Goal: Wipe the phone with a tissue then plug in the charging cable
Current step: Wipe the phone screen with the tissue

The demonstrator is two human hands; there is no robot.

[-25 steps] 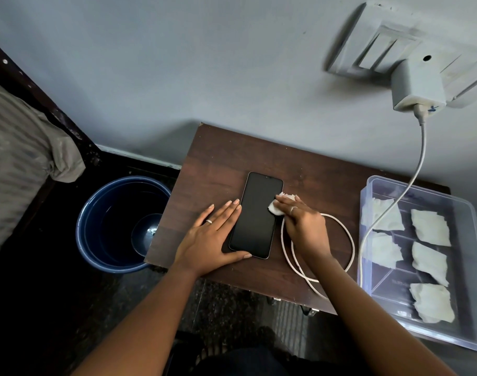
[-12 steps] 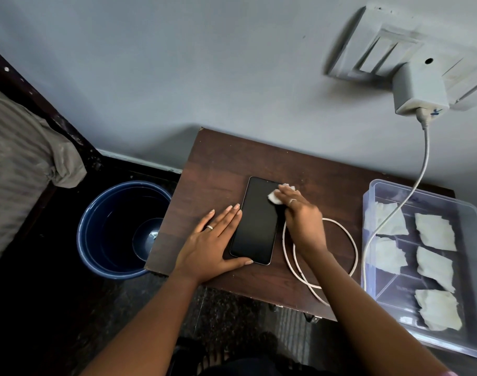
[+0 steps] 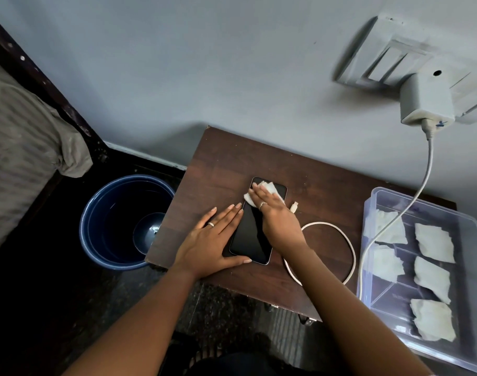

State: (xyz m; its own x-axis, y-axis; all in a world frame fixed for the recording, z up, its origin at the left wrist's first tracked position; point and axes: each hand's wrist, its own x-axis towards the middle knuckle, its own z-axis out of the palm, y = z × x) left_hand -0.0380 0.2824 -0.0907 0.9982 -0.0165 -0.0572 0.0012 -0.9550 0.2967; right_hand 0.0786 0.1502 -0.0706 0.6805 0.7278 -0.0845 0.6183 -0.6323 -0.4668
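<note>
A black phone lies screen up on the small dark wooden table. My left hand lies flat against the phone's left edge, thumb across its near end. My right hand presses a white tissue flat on the far end of the screen. The white charging cable loops on the table right of the phone, its free plug lying just beside my right hand. The cable runs up to a white charger in the wall socket.
A clear plastic box holding several folded tissues stands at the table's right end. A blue bucket sits on the dark floor left of the table. A bed with a grey sheet is at far left. The wall is close behind.
My right hand has slid with the tissue from the phone's right edge onto the far end of the screen, uncovering the cable's plug. My left hand has stayed in place.
</note>
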